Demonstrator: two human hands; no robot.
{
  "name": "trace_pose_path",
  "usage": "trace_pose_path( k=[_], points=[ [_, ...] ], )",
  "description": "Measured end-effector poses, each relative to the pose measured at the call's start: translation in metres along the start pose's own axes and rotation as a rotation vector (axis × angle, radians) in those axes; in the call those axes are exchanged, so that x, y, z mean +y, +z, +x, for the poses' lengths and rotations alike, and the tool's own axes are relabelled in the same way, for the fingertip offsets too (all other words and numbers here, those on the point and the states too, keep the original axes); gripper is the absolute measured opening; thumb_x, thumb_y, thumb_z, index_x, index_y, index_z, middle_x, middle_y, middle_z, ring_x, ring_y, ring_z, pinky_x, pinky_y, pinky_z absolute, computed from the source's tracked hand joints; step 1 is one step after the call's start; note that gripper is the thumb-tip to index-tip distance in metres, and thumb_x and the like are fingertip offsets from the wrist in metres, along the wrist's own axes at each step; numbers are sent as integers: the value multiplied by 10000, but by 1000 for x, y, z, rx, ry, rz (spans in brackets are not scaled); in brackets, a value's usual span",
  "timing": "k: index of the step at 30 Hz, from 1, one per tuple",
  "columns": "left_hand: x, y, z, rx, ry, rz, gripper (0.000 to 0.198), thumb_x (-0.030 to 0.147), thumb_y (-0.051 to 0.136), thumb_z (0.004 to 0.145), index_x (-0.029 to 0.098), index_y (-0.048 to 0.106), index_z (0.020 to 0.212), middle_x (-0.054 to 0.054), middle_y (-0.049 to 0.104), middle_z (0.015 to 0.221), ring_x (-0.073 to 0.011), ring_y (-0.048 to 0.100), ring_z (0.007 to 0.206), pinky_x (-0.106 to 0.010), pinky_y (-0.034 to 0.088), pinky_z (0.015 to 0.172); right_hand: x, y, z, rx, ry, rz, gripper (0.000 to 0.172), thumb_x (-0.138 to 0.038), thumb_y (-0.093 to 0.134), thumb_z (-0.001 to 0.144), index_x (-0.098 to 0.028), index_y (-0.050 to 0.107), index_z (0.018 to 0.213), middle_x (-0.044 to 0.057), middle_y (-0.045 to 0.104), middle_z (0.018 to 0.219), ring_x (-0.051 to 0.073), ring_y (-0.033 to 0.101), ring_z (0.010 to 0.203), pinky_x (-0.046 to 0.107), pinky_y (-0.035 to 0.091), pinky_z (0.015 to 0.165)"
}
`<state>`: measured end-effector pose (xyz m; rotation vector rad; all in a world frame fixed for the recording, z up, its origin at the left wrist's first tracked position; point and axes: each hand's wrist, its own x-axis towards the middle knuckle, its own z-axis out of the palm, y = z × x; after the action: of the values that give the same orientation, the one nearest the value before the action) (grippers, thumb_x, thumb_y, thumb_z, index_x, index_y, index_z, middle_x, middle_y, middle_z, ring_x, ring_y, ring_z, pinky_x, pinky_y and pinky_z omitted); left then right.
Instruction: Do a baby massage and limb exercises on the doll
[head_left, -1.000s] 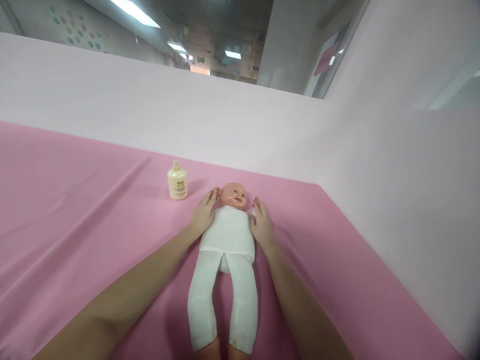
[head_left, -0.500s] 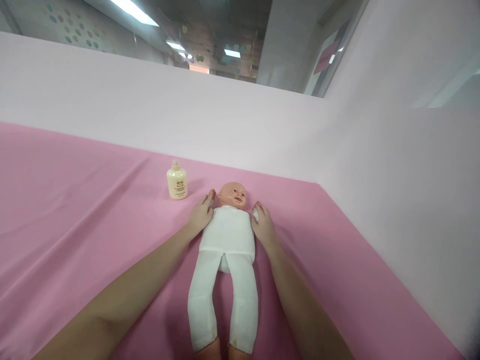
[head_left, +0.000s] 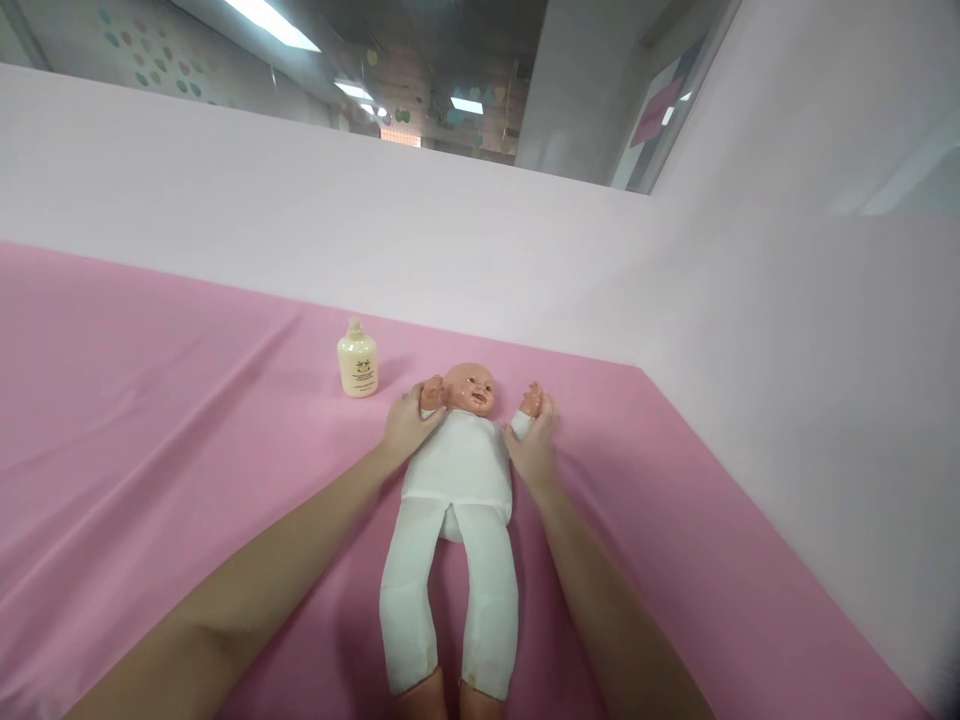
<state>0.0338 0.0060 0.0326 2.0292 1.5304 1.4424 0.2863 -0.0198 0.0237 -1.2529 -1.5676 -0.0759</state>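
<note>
A baby doll (head_left: 459, 470) in a white bodysuit lies on its back on the pink cloth (head_left: 150, 420), head away from me. My left hand (head_left: 409, 425) is wrapped around the doll's arm on the left side, with the doll's small hand sticking up by its head. My right hand (head_left: 534, 445) grips the doll's other arm, lifted beside the head on the right. Both of my forearms run along the doll's body.
A small cream lotion bottle (head_left: 357, 360) stands upright on the cloth, left of the doll's head. Pale pink walls (head_left: 787, 330) close off the back and right side. The cloth has long folds at the left.
My hands have closed on the doll's arms and raised them, so the doll's small hands now show beside its head. The bottle has not moved.
</note>
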Motion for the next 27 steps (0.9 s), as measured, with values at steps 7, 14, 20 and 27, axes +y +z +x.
trace_pose_path(
  k=[7,14,20,27],
  points=[
    [11,-3,-8,41,202,-69,187,294,612,848,210,693,994,-59,753,1003,-247,679,954,-414,535,903,-14,-7,-3,20,-12,160,671,-310,563,923,-185,305,1529,186,572,1401,285,578,1308,505,491,1112],
    [18,4,-22,-180,547,-26,123,246,624,804,224,686,908,-50,738,853,-214,689,809,-351,542,772,-36,-7,-15,-306,-419,54,325,-181,533,851,-242,681,1134,92,743,1095,261,690,1055,424,550,961],
    [14,5,-23,-163,585,-11,102,234,609,820,221,666,904,-50,732,844,-204,693,795,-329,541,746,-40,-6,-18,-304,-442,24,343,-145,509,826,-218,687,1110,92,752,1056,255,692,1024,412,538,931],
    [3,2,-16,-112,384,-26,382,338,572,918,187,604,1267,-120,728,1158,-272,690,1067,-437,546,969,-25,-3,-14,-245,-337,-18,493,-230,503,921,-211,522,1413,152,638,1354,307,583,1292,523,485,1103]
  ],
)
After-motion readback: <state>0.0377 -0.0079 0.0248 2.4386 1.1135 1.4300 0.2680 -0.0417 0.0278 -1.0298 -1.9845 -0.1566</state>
